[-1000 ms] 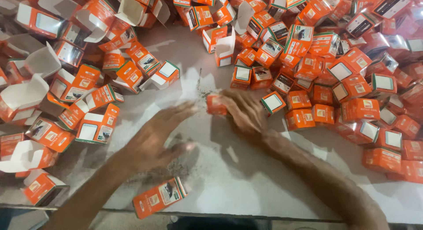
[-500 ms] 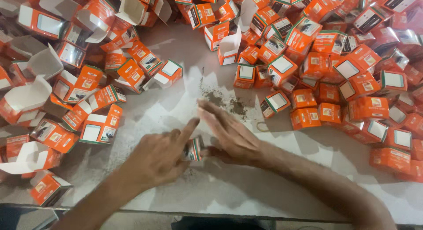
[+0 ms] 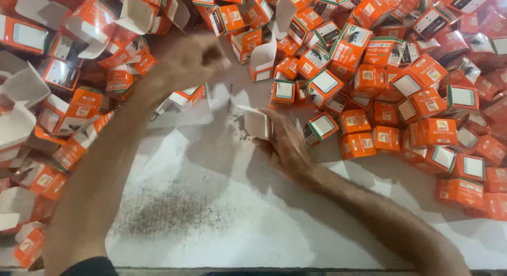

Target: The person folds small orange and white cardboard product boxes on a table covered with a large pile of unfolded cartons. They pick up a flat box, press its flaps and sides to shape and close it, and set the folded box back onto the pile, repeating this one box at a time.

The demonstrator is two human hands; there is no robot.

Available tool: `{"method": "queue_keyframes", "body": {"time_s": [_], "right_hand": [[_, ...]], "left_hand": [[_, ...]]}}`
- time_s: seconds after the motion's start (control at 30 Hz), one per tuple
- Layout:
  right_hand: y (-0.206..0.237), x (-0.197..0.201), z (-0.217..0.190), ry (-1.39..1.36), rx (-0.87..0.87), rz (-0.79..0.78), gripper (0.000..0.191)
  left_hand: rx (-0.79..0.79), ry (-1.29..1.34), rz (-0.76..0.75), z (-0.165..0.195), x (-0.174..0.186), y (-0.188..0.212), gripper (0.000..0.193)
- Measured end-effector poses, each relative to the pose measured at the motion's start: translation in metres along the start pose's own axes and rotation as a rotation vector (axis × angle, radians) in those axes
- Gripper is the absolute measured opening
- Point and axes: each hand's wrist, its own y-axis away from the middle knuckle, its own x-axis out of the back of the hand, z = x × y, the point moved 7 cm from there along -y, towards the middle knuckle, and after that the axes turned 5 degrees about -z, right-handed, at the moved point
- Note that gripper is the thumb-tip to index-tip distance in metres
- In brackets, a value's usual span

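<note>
My right hand (image 3: 288, 144) rests on the white table and grips a small open carton (image 3: 255, 122), its white inner side turned toward me. My left hand (image 3: 193, 57) is stretched far forward over the pile of orange cartons at the upper left, blurred by motion, fingers curled; nothing can be made out in it. A half-open orange carton (image 3: 182, 98) lies just below that hand.
Many small orange-and-white cartons (image 3: 401, 86) are heaped along the back and right of the white table (image 3: 237, 223). Open cartons with raised white flaps (image 3: 31, 91) crowd the left side. A dark dusty smudge (image 3: 174, 212) marks the table near me.
My left hand has swung from the table's middle up and away to the far left pile. My right hand stayed near the middle and now holds an opened carton.
</note>
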Motion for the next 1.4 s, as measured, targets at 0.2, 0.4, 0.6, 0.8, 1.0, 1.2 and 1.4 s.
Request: {"method": "queue_keyframes", "body": {"time_s": [0.2, 0.4, 0.6, 0.8, 1.0, 1.2, 1.4], "right_hand": [[0.002, -0.005, -0.029, -0.015, 0.318, -0.124, 0.063], [-0.001, -0.002, -0.035, -0.012, 0.370, -0.116, 0.060], [0.001, -0.002, -0.027, -0.045, 0.280, -0.136, 0.062], [0.004, -0.005, -0.023, -0.053, 0.212, -0.186, 0.062], [0.002, 0.000, -0.030, -0.079, 0.212, -0.180, 0.062], [0.001, 0.005, -0.010, -0.271, 0.051, -0.244, 0.059], [0.005, -0.015, 0.016, -0.713, -0.275, -0.210, 0.047]], "left_hand": [[-0.122, -0.475, 0.349, -0.054, 0.013, -0.074, 0.073], [-0.133, -0.565, 0.346, -0.046, 0.003, -0.093, 0.046], [0.267, -0.676, -0.148, -0.046, -0.002, -0.062, 0.042], [0.241, -0.738, -0.093, -0.046, 0.018, -0.033, 0.049], [0.382, -0.635, -0.256, -0.079, 0.010, -0.025, 0.063], [0.050, -0.314, 0.291, -0.015, 0.038, -0.003, 0.029], [-0.530, -0.190, 0.743, 0.103, -0.015, 0.135, 0.034]]}}
